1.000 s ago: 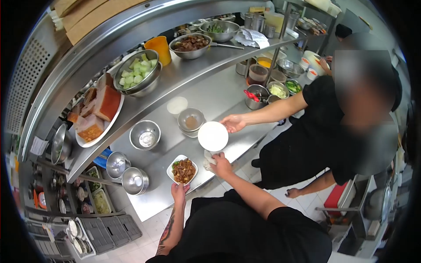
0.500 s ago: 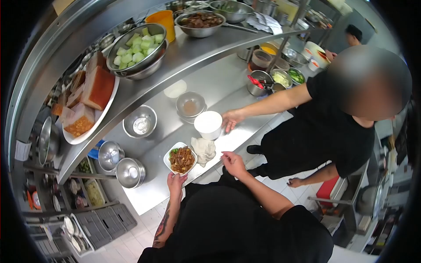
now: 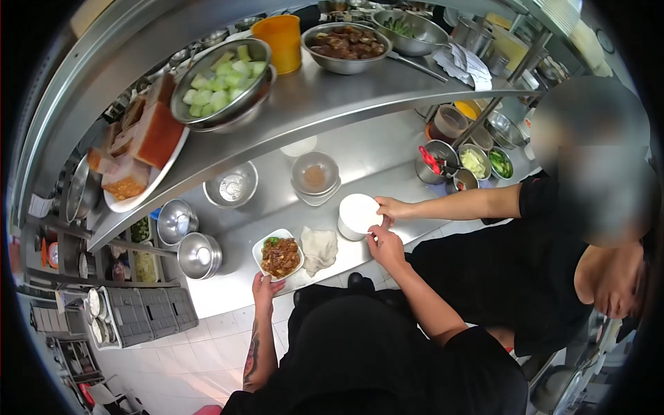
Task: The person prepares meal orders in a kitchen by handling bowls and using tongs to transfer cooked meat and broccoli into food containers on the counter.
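My left hand (image 3: 264, 289) grips the near rim of a square white bowl (image 3: 259, 250), which holds brown chopped meat with some green (image 3: 282, 259). The bowl sits at the front edge of the steel counter. My right hand (image 3: 387, 247) has its fingers bent against the right side of a round white tub (image 3: 360, 216). Just above it, a co-worker's hand (image 3: 395, 209) also holds the tub's rim. Between bowl and tub lies a crumpled off-white cloth (image 3: 319, 250).
Steel bowls (image 3: 230, 185) and a bowl with brown powder (image 3: 315, 173) stand on the counter (image 3: 277, 207). Overhead, a shelf (image 3: 290, 97) carries cut green vegetable (image 3: 225, 83), meat (image 3: 349, 43) and roast pork slabs (image 3: 153, 135). The co-worker (image 3: 477, 270) stands close on my right.
The white tub has shifted right, away from the cloth. The co-worker's hand has taken hold of its rim. My right hand has moved up to the tub; my left stays on the bowl.
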Available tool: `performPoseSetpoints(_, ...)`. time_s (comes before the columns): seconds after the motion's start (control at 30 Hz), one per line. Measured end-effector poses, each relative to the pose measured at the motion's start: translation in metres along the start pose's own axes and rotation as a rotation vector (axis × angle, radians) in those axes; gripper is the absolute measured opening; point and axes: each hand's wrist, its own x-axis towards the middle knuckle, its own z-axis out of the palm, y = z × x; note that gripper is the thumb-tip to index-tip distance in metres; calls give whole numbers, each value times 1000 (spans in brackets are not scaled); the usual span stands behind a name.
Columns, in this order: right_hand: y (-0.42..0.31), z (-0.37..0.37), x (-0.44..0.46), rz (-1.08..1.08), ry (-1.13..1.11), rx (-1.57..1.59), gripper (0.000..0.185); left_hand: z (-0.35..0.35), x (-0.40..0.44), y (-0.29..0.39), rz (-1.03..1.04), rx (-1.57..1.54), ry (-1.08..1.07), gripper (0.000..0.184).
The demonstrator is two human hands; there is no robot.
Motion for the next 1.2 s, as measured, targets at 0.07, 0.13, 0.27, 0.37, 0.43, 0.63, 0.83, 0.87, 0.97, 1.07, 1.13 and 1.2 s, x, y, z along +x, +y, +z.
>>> performPoseSetpoints(0.07,14,-3,-8,20,-8,-12,18,2,0,-4,-5,0,2,32)
performPoseSetpoints(0.13,9,-11,-7,-19,-63,-70,30,4,0,-8,22,-23,61,31)
performPoseSetpoints(0.27,21,-74,54,176,81,98,27,2,-3,-9,-6,-33,60,33)
performPoseSetpoints(0.37,53,-148,136,32,449,-285,25,1,1,-4,-34,31,39,33)
performPoseSetpoints(0.43,97,-165,183,35,380,-427,29,-9,12,-10,-33,25,27,33)
performPoseSetpoints(0.63,202,-162,224,180,27,-615,28,-11,16,-4,-43,31,24,33)
performPoseSetpoints(0.83,240,-203,228,21,292,-421,32,-18,17,-12,-62,-49,-40,34)
performPoseSetpoints(0.87,201,-210,211,79,265,-455,41,-17,18,-11,-53,-62,-25,34)
performPoseSetpoints(0.97,213,-194,179,68,156,-501,33,-17,20,-14,-47,-36,-26,36)
performPoseSetpoints(1.07,195,-188,171,126,110,-432,30,-16,16,-3,-61,34,-40,36)
performPoseSetpoints(1.13,164,-184,154,94,262,-411,26,-19,12,-5,-64,21,-66,36)
performPoseSetpoints(1.2,226,-179,162,236,17,-742,30,-16,16,-2,-75,42,-146,36)
